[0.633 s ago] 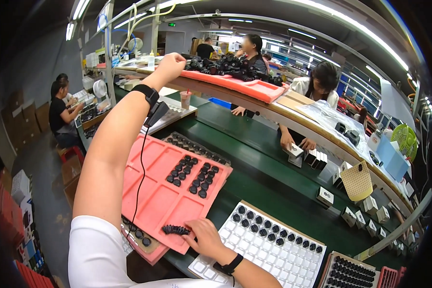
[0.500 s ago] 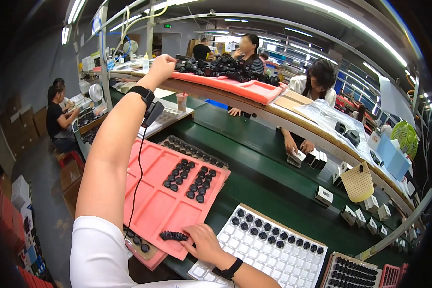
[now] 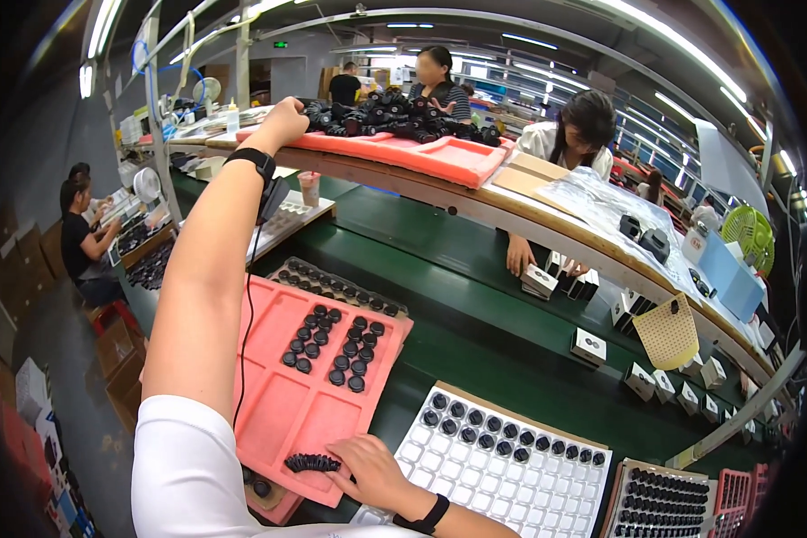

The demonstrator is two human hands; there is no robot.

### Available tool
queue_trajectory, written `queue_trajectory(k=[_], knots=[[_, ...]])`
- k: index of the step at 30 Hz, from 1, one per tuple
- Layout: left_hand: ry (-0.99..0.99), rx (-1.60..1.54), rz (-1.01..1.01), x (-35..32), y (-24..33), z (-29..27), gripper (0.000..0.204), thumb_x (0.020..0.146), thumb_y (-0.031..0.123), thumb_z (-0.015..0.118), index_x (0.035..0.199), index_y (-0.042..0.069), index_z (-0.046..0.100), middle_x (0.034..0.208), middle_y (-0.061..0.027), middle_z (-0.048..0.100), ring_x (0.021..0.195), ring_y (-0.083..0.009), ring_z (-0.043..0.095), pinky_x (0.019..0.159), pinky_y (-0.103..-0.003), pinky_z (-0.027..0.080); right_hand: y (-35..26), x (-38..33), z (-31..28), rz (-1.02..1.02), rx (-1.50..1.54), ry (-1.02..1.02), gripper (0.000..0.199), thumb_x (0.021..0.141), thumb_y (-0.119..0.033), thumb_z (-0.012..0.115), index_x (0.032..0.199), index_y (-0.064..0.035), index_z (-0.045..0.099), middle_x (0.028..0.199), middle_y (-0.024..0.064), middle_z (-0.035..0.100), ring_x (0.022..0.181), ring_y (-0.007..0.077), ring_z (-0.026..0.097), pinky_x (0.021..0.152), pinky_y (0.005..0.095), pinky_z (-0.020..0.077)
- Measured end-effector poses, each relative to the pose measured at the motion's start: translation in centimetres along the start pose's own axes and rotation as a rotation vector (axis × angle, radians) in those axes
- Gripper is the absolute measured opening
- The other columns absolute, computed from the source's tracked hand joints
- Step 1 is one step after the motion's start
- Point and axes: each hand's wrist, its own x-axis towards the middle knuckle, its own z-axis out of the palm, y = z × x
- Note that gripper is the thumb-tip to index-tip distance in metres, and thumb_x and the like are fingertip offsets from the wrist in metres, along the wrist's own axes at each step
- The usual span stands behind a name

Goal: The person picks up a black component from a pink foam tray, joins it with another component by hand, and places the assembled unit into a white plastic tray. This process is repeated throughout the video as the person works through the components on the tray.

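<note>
Head view: left hand (image 3: 282,121) reaches into the black parts (image 3: 394,117) on the upper shelf tray (image 3: 439,157); its grip cannot be told. Right hand (image 3: 372,471) pinches a row of black caps (image 3: 312,463) on the pink tray (image 3: 305,403). Next likely calls for lifting parts clear.

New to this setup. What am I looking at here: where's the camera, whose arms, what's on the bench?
There is no machine here: a person works with two bare hands, and the single picture comes from a fisheye camera on their head, looking down, so straight edges bend near the rim.

The left hand reaches up to the raised shelf and touches the edge of a pink tray piled with small black parts. A black wristband with a thin cable sits on that arm.

The right hand rests low on another pink tray on the bench, fingertips on a short row of black caps; whether it grips them is unclear. More black caps sit in two groups higher on that tray.

To the right lies a white grid tray, its top rows filled with dark caps. Beyond it runs a green conveyor with small boxes. Other people work across it and at far left.
</note>
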Motion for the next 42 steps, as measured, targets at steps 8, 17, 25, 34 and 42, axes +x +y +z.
queue_trajectory(k=[8, 17, 25, 34, 42], knots=[[-0.202, 0.138, 0.007, 2.0, -1.2, 0.8, 0.052, 0.076, 0.021, 0.062, 0.122, -0.003, 0.055, 0.116, -0.0246, 0.060, 0.111, -0.0336, 0.057, 0.094, -0.036, 0.044, -0.3, 0.0, 0.3, 0.006, 0.017, 0.018, 0.040, 0.077, -0.018, 0.070, 0.112, -0.0031, 0.057, 0.101, 0.0113, 0.061, 0.097, 0.0290, 0.058, 0.092, 0.0414, 0.0416], [-0.118, 0.046, 0.081, 1.3, -1.8, 1.0, 0.059, 0.071, 0.028, 0.074, 0.119, -0.002, 0.058, 0.108, -0.0195, 0.064, 0.099, -0.0292, 0.062, 0.087, -0.033, 0.048, -0.5, 0.3, 0.1, 0.023, 0.006, 0.009, 0.039, 0.076, -0.017, 0.069, 0.111, -0.0034, 0.058, 0.100, 0.0114, 0.061, 0.097, 0.0293, 0.058, 0.093, 0.0416, 0.0412], [-0.001, -0.747, -0.165, 0.8, -3.2, 0.3, 0.038, 0.080, 0.023, 0.067, 0.109, -0.001, 0.061, 0.094, -0.0086, 0.065, 0.079, -0.0173, 0.062, 0.072, -0.027, 0.050, -0.4, 0.2, 0.4, 0.051, -0.028, 0.013, 0.038, 0.076, -0.017, 0.067, 0.110, -0.0034, 0.058, 0.098, 0.0119, 0.061, 0.096, 0.0298, 0.057, 0.095, 0.0419, 0.0398], [0.130, -1.093, -0.412, 0.9, -3.8, -0.3, 0.027, 0.084, 0.018, 0.052, 0.102, -0.001, 0.061, 0.089, -0.0087, 0.062, 0.071, -0.0181, 0.062, 0.061, -0.028, 0.050, -0.3, 0.2, 0.6, 0.057, -0.038, 0.017, 0.036, 0.076, -0.016, 0.067, 0.109, -0.0045, 0.058, 0.098, 0.0111, 0.061, 0.096, 0.0291, 0.057, 0.094, 0.0413, 0.0398], [-0.011, -0.100, -0.181, 2.2, -3.0, -0.5, 0.028, 0.071, 0.018, 0.064, 0.087, -0.005, 0.065, 0.080, -0.0132, 0.065, 0.067, -0.0223, 0.061, 0.066, -0.031, 0.050, -0.3, 0.3, 0.5, 0.052, -0.035, 0.033, 0.036, 0.076, -0.015, 0.067, 0.109, -0.0048, 0.058, 0.097, 0.0099, 0.061, 0.095, 0.0282, 0.058, 0.092, 0.0405, 0.0407]])
